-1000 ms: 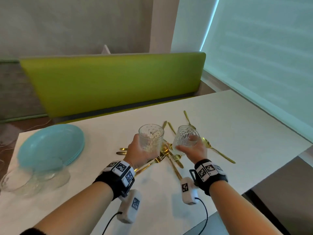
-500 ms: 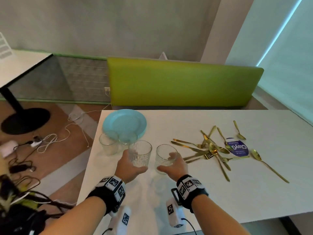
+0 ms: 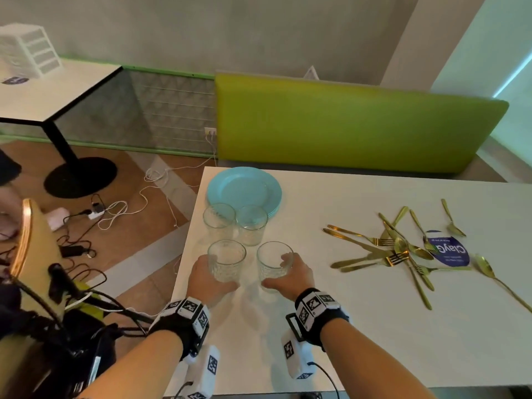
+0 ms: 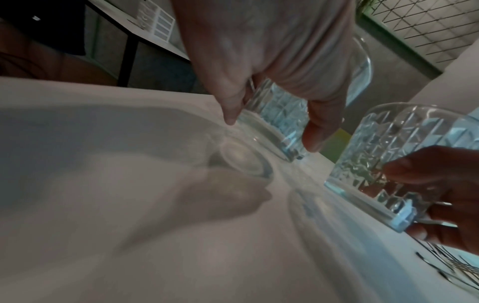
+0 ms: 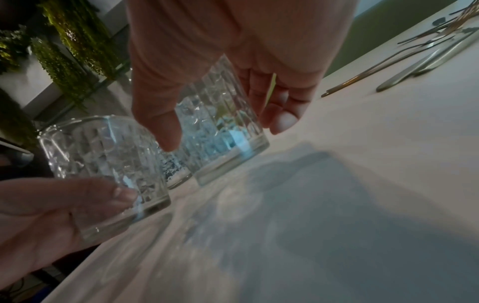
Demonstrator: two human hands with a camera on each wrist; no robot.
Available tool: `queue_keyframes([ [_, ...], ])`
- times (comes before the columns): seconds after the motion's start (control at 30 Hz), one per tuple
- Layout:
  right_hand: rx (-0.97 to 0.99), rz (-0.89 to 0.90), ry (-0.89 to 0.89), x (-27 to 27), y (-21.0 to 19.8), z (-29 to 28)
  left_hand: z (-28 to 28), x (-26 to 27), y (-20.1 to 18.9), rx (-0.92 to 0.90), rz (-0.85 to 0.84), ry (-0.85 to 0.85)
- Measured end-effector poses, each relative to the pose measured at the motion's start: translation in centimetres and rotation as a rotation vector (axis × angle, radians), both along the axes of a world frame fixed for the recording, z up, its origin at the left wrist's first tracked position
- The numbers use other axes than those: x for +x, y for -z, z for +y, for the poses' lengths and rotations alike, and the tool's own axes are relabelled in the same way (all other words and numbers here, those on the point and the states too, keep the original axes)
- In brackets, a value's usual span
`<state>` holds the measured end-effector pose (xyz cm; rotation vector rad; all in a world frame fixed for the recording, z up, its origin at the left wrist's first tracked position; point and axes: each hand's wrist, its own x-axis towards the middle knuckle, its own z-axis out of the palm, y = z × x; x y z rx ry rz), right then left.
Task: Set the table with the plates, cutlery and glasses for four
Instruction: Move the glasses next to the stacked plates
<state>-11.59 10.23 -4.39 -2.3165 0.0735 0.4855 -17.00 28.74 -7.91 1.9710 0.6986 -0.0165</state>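
On smooth white table (image 3: 374, 326): left hand (image 3: 205, 279), right hand (image 3: 293, 276) each clasp faceted cylindrical glass.

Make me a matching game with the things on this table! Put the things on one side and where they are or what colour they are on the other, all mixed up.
Things:
1. plates
2. cutlery
3. left hand
4. sticker

Descriptions:
A. gold, lying in a heap
B. light blue, stacked
C. partly under the heap, blue
D. holding a glass

Pairs: 1-B, 2-A, 3-D, 4-C
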Motion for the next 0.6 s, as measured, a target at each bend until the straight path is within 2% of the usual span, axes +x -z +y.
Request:
queue_keyframes([
  [0.6, 0.007, -0.011, -0.051, 1.1, 2.0, 3.5, 2.5, 1.5, 1.4, 0.004, -0.007, 0.007],
])
